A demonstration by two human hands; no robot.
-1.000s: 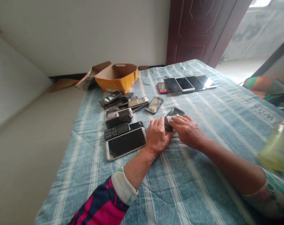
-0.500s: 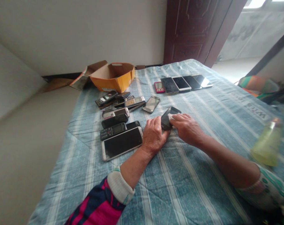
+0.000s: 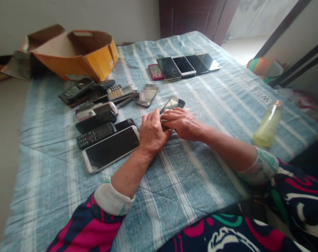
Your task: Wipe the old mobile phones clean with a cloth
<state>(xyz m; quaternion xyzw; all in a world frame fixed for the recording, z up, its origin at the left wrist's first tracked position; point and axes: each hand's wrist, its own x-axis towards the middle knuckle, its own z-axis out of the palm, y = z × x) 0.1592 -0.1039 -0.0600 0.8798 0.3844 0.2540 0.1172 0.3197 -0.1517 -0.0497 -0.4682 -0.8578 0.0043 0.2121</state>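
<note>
A dark smartphone (image 3: 174,102) lies face up, its far end showing beyond my fingers and its glass reflecting light. My left hand (image 3: 153,132) is closed around the phone's near left end. Across the screen my right hand (image 3: 184,123) bends its fingers over a small white cloth or tissue (image 3: 163,121), mostly hidden under them. My two hands meet over the phone. Just left of my left hand lies a large white-framed smartphone (image 3: 111,148), with a black keypad phone (image 3: 97,135) behind it.
Several old phones (image 3: 96,120) are piled at the left, near an open yellow cardboard box (image 3: 96,63). A silver phone (image 3: 147,96) lies beyond my hands. A pink phone (image 3: 156,71) and several smartphones (image 3: 169,69) form a far row. A yellowish bottle (image 3: 268,126) stands right on the striped cloth (image 3: 201,189).
The view has tilted down and shifted right. My right hand has slid from the phone's upper screen toward its near end, close against my left hand. My left hand keeps its hold.
</note>
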